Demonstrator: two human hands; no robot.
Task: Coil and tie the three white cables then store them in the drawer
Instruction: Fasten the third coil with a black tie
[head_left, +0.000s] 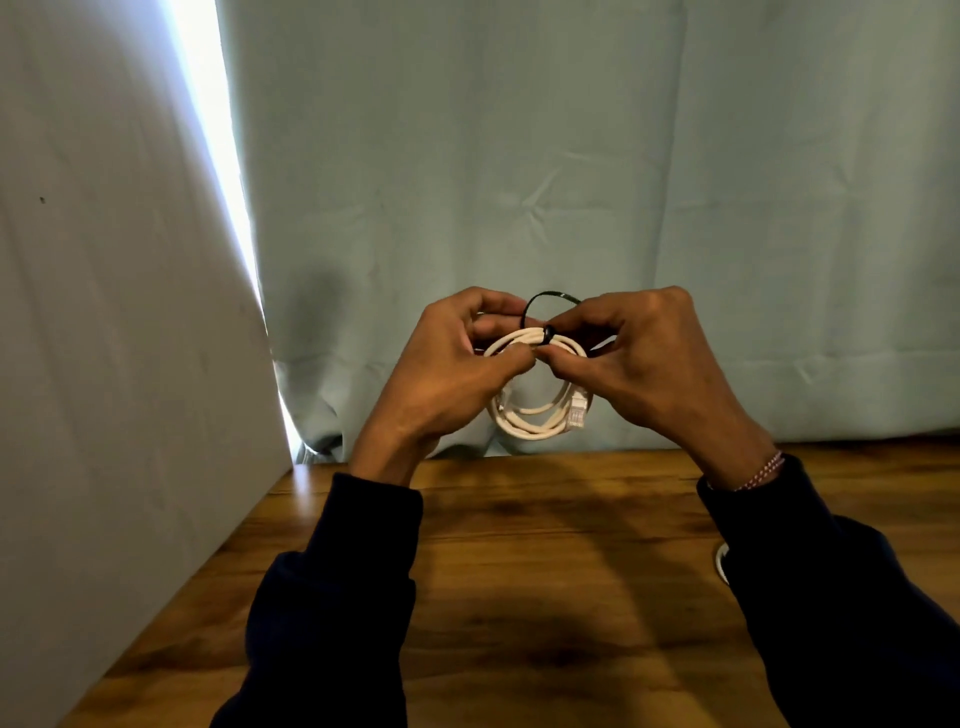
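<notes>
A coiled white cable (535, 423) hangs in the air above the far edge of the wooden table (545, 571), its clear plug at the lower right of the coil. A black tie (545, 304) wraps the top of the coil and loops above it. My left hand (457, 374) pinches the coil and the tie from the left. My right hand (644, 364) pinches them from the right, thumb tips almost meeting. No other white cable and no drawer is in view.
A pale blue-green curtain (571, 182) hangs right behind the table. A white panel (104, 338) stands along the table's left side, with bright light in the gap. A small white object (721, 564) peeks out beside my right sleeve.
</notes>
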